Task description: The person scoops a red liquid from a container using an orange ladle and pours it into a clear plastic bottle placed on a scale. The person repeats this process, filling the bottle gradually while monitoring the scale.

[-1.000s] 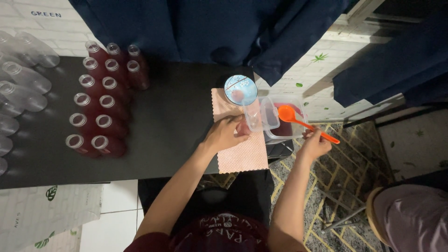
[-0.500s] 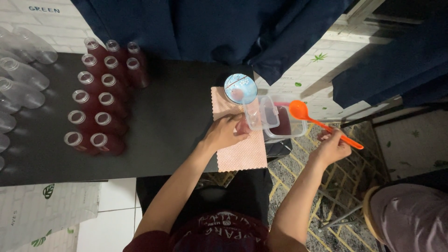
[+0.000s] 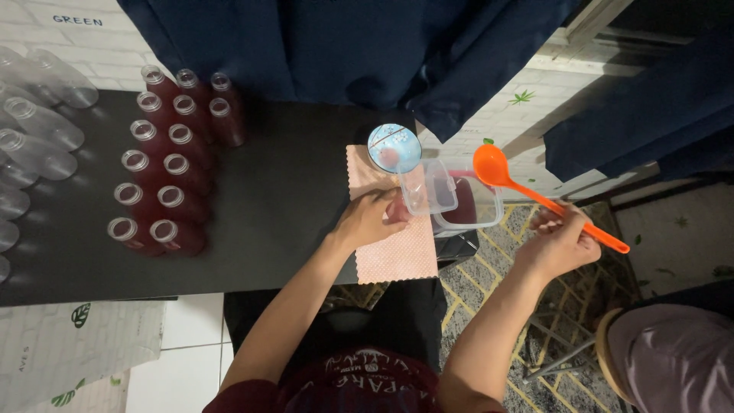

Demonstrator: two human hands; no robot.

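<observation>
Now the orange ladle (image 3: pixel 497 170) has lifted out of the clear tub (image 3: pixel 459 200) of dark red liquid and hangs above its right rim, right hand (image 3: pixel 556 243) gripping the long glossy handle; a scoop seems ready to pour. Left hand (image 3: pixel 368 219) has stayed, fingers wrapped around a small bottle (image 3: pixel 399 208) on the pink waffle cloth (image 3: pixel 394 246) at the black surface's right edge. Filled bottles (image 3: pixel 164 183) stand in rows leftward.

Eleven filled red bottles (image 3: pixel 170 170) stand uncapped on the bench (image 3: pixel 275 222); about seven empty clear bottles (image 3: pixel 38 126) lie at its left edge. One pink cloth (image 3: pixel 394 256), one blue bowl (image 3: pixel 394 147), one clear container (image 3: pixel 451 200), one orange spoon (image 3: pixel 535 195), two hands
</observation>
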